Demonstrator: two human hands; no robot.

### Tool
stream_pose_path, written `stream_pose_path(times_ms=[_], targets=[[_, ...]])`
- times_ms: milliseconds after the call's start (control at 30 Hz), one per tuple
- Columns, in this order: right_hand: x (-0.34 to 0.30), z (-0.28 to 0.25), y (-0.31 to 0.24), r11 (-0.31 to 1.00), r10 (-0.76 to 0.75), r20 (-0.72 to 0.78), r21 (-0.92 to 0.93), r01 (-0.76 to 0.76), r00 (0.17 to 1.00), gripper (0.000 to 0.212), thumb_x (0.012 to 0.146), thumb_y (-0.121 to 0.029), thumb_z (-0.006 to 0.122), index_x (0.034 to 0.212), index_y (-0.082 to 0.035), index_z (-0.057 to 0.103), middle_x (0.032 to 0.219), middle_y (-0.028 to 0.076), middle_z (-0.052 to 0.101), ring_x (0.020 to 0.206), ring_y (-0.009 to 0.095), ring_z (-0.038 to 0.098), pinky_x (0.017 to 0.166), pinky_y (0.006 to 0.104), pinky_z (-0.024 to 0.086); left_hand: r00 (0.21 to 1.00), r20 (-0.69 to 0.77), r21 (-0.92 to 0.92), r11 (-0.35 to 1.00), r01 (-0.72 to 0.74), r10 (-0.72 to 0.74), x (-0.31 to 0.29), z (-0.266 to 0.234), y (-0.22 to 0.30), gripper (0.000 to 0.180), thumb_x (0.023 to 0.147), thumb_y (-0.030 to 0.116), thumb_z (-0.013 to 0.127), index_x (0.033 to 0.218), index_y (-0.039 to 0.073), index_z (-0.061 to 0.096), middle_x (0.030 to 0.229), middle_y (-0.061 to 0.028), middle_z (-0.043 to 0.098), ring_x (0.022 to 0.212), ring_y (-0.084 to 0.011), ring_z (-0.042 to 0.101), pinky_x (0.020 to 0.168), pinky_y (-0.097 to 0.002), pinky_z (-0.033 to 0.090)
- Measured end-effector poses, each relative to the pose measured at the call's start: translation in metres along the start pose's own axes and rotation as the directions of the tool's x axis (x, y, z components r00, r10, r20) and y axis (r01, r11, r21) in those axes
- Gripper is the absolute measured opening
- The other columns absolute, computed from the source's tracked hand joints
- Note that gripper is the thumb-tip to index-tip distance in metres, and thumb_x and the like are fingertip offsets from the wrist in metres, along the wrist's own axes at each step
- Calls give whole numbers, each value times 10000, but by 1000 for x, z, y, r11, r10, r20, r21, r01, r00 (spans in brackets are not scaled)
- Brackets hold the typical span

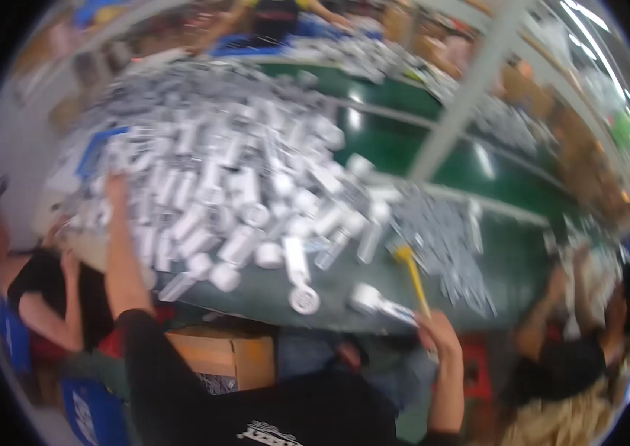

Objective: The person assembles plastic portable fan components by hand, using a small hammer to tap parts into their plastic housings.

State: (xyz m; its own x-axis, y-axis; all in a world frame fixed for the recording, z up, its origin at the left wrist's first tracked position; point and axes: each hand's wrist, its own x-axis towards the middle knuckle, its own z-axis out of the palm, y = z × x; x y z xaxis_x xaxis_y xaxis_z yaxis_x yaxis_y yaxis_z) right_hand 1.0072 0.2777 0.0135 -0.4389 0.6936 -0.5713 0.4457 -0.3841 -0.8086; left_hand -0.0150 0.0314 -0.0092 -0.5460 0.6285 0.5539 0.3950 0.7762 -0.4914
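My right hand (440, 331) is closed round the lower end of a yellow hammer (415, 276), at the near edge of the green worktable (337, 308). The hammer's small head points up and away, beside a heap of flat grey pieces (441, 241). Just left of this hand lies a white round-headed part (367, 299) with a narrow stem. My left arm stretches far to the left, and my left hand (116, 186) is at the heap of white plastic parts (203, 178). Its fingers are blurred, so I cannot make out whether they grip anything.
One person (55, 297) sits at the left, another (575, 349) at the right, and a third (278, 18) stands across the table. A pale post (471, 89) rises beyond the grey pieces. Below the table edge stands a cardboard box (252, 357). A blue tray (95, 152) sits by the heap.
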Motion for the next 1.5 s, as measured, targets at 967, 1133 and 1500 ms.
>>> stream_pose_path(times_ms=[967,1133,1500], targets=[[21,-8,8,706,-306,-396,515,486,866,304,1066,-117,629,1339,17,613,608,-40,488,414,59,407,381,263,321,726,-335,-801,225,-555,601,-171,-580,514,280,833,284,850,1063,126,838,1039,-69,775,1096,-271,641,945,-428,415],[23,-13,6,708,-319,-357,526,471,878,307,1066,-131,634,1340,6,618,619,-45,494,421,63,418,390,264,334,458,-564,-742,-179,-646,687,-178,-600,528,237,856,223,833,1072,125,827,1111,-41,719,1147,-268,604,990,-419,440],[18,-9,4,682,-307,-374,555,476,875,337,1066,-157,665,1368,-16,619,617,-57,461,423,47,375,385,257,309,493,-492,-845,-258,-468,718,-181,-606,533,255,885,267,814,1091,116,822,1007,-82,759,1022,-305,672,913,-431,522]])
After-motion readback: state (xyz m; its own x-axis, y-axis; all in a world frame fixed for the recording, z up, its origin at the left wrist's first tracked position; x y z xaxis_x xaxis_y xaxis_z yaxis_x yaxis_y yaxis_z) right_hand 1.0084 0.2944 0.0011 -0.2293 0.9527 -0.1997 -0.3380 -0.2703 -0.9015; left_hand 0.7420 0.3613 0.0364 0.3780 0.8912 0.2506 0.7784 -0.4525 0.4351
